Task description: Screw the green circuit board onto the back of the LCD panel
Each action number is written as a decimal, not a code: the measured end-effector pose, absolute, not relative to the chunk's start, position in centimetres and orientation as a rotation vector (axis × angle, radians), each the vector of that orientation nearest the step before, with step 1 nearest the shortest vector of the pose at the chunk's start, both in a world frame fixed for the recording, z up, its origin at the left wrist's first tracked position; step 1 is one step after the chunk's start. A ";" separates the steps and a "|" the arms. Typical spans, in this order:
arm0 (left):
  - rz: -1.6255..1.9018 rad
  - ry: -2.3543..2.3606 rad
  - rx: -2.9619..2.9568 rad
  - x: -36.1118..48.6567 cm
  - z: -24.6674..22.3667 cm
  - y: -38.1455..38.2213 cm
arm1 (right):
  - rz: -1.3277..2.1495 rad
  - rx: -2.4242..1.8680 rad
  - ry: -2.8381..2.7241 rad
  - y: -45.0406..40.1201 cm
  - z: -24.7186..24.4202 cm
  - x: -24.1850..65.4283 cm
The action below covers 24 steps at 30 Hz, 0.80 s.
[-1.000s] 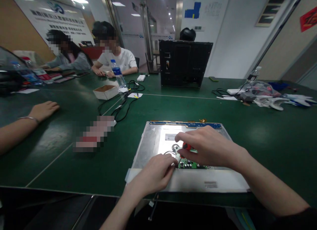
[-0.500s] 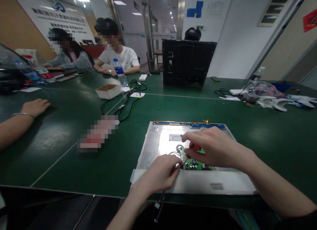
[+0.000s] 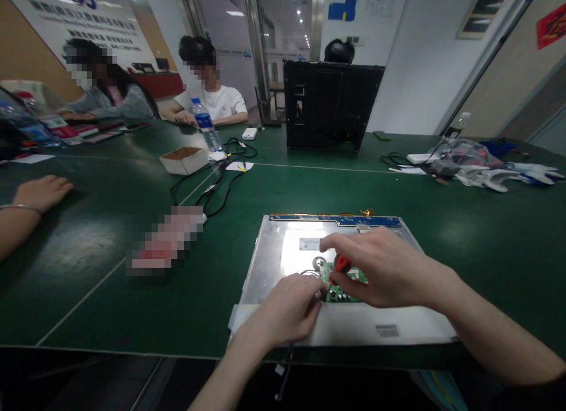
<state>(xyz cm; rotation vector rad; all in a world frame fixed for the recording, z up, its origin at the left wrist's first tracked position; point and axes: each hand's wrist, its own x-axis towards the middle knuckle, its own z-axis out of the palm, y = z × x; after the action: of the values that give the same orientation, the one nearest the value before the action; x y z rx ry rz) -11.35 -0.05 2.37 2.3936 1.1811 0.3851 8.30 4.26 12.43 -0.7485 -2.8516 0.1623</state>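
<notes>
A flat display panel (image 3: 265,263) lies back side up at the table's front edge, with a blue circuit strip (image 3: 309,220) along its far side. My right hand (image 3: 384,269) grips a red and black screwdriver (image 3: 342,265) over the green circuit board (image 3: 342,295); its shaft points down to the board's left edge. Close to that tip, my left hand (image 3: 287,308) is closed, fingertips pressed together at the board's edge. What they pinch is hidden. Thin dark wires loop beside these fingers, and a cable with white plugs (image 3: 280,370) hangs below the hand past the table edge.
A co-worker's hand (image 3: 42,193) rests at the left. On the green table stand a small open box (image 3: 183,161), a water bottle (image 3: 206,127), black cables (image 3: 223,193) and a large black monitor casing (image 3: 333,107). Gloves and a plastic bag (image 3: 473,157) lie far right.
The view has shifted slightly, and the table's things sit a little further left. The screwdriver's handle has turned a bit in my right hand. My left hand stays at the board's edge.
</notes>
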 end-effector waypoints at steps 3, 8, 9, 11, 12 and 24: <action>0.400 1.195 2.388 -11.4 2.3 -0.1 | 0.229 -0.706 -2.868 4.0 12.9 8.3; 0.425 1.185 2.368 -11.4 2.2 -0.2 | 0.140 -0.771 -2.871 3.8 13.0 8.3; 0.425 1.193 2.367 -11.4 2.2 -0.2 | 0.119 -0.786 -2.873 3.8 13.0 8.3; 0.435 1.205 2.364 -11.4 2.1 -0.2 | 0.107 -0.785 -2.873 3.8 13.0 8.3; 0.443 1.204 2.361 -11.4 2.1 -0.2 | 0.116 -0.775 -2.873 3.8 13.1 8.3; 0.450 1.240 2.359 -11.2 1.9 -0.4 | 0.096 -0.725 -2.864 4.1 13.4 8.4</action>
<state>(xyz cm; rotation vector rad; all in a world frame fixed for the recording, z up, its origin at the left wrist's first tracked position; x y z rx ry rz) -11.21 -0.40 1.93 2.3591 1.2397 0.4501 8.43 4.07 13.36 -0.7247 -2.8643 0.0957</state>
